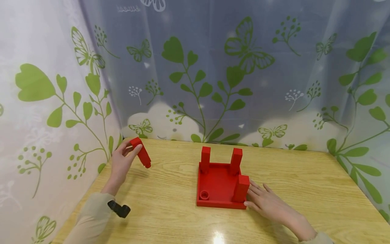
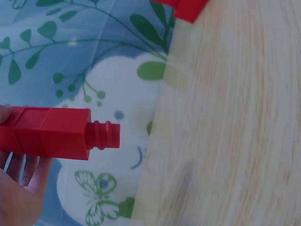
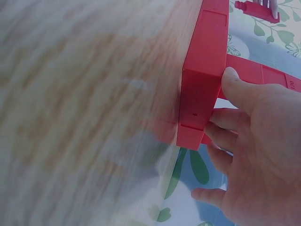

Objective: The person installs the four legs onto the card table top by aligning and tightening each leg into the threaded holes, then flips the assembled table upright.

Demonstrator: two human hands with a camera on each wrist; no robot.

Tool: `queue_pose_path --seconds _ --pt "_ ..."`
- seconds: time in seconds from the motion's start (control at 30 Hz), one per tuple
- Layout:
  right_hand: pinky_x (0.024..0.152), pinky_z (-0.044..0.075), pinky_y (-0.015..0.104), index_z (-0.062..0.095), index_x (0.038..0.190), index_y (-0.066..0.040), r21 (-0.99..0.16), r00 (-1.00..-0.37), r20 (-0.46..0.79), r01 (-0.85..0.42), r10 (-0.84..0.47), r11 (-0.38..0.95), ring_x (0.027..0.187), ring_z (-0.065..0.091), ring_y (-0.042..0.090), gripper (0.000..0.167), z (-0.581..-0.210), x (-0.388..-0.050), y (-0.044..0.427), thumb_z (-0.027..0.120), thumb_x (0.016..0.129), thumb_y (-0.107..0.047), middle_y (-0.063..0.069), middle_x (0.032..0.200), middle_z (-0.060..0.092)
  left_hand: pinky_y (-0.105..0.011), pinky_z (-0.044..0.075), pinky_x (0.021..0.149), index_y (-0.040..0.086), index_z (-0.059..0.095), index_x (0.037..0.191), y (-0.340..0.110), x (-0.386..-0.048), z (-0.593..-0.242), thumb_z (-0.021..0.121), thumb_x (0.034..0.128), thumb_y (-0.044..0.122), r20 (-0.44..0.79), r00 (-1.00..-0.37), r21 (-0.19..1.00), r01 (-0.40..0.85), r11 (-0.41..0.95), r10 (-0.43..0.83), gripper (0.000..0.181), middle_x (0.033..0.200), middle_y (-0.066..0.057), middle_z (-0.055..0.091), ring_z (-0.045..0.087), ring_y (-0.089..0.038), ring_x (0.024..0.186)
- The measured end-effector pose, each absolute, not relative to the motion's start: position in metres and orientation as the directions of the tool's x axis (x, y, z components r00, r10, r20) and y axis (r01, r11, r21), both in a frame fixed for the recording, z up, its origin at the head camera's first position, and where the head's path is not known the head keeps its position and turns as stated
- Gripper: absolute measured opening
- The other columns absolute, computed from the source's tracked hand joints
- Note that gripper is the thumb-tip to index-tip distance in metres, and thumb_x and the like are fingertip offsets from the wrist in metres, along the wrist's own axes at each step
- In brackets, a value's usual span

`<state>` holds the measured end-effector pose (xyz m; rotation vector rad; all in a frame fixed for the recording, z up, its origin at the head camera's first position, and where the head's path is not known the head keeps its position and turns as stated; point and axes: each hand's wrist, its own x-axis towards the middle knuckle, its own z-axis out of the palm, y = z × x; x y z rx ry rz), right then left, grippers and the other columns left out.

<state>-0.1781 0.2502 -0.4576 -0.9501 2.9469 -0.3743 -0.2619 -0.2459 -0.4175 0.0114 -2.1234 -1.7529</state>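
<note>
My left hand (image 1: 120, 162) pinches a red toy table leg (image 1: 142, 154) between thumb and fingers, in the air over the left of the table. Its ridged round peg (image 2: 108, 135) points away from the palm. The upturned red toy tabletop (image 1: 217, 184), square with a low rim, lies on the table. Three legs stand up at its corners, and a round socket (image 1: 204, 195) shows bare at the front left corner. Beside its right edge is my right hand (image 1: 271, 205). In the right wrist view, the thumb touches the rim, with the other fingers loosely along the side.
The wooden table (image 1: 164, 217) runs back to a printed curtain (image 1: 195, 84) along the far side. Another patterned curtain (image 1: 36, 118) stands close at the left, near the left hand. A black strap device (image 1: 118, 208) sits on the left wrist.
</note>
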Motion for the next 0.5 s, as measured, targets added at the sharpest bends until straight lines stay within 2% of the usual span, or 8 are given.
queue_pose_path --seconds 0.33,0.5 --pt "0.108 0.031 0.073 0.049 0.149 -0.003 -0.231 -0.811 0.052 -0.577 -0.582 0.783 0.143 0.039 0.044 0.062 -0.456 -0.177 0.250 0.054 0.103 -0.044 0.020 0.154 0.045 -0.014 0.053 0.086 -0.002 0.064 0.129 -0.218 -0.255 -0.406 0.074 0.0936 0.013 0.354 -0.915 0.931 0.323 0.172 -0.194 0.040 0.106 0.015 0.067 0.066 -0.004 0.101" --pt "0.109 0.030 0.073 0.049 0.149 -0.003 -0.242 -0.815 0.040 -0.569 -0.577 0.786 0.144 0.037 0.044 0.063 -0.456 -0.177 0.250 0.053 0.103 -0.045 0.021 0.155 0.044 -0.015 0.053 0.087 -0.001 0.064 0.129 -0.203 -0.252 -0.403 0.075 0.0929 0.014 0.349 -0.924 0.932 0.325 0.159 -0.158 0.040 0.105 0.015 0.068 0.066 -0.003 0.101"
